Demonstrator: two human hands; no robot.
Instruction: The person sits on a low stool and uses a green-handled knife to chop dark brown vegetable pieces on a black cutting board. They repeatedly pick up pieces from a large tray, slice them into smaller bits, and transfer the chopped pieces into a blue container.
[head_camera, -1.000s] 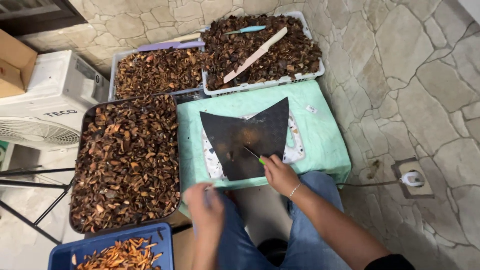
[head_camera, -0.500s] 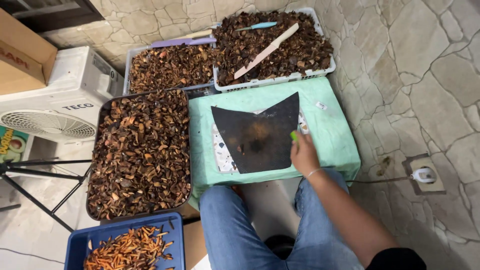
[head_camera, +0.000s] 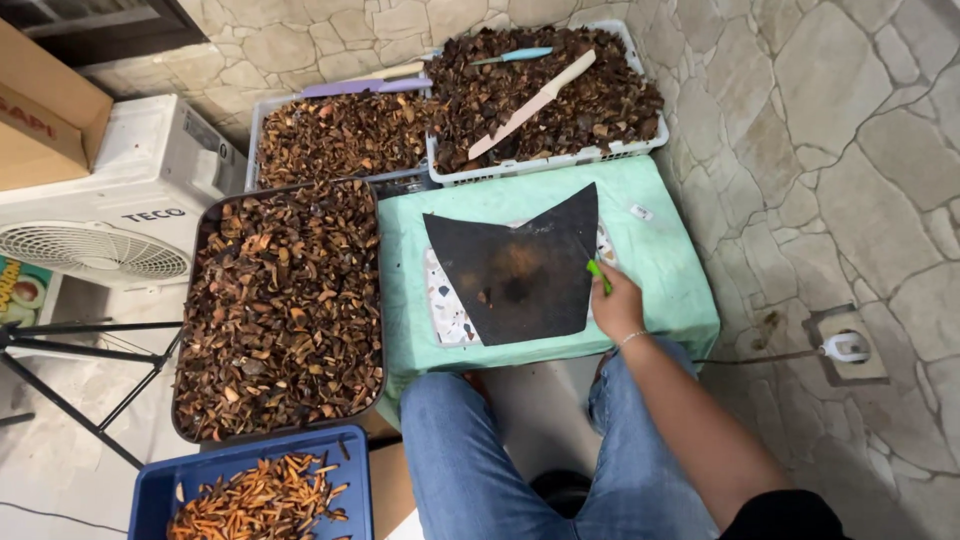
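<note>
The right hand (head_camera: 618, 305) grips a green-handled knife (head_camera: 597, 272) at the black mat's (head_camera: 515, 270) right edge on the green worktop (head_camera: 660, 270); better kept low, blade flat. Left hand unseen.

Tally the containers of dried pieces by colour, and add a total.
White slotted plastic baskets of dark brown pieces: 2, one at rear left, one at rear right
Dark rectangular tray of brown pieces: 1
Blue plastic crate of orange pieces: 1
Total: 4
</note>
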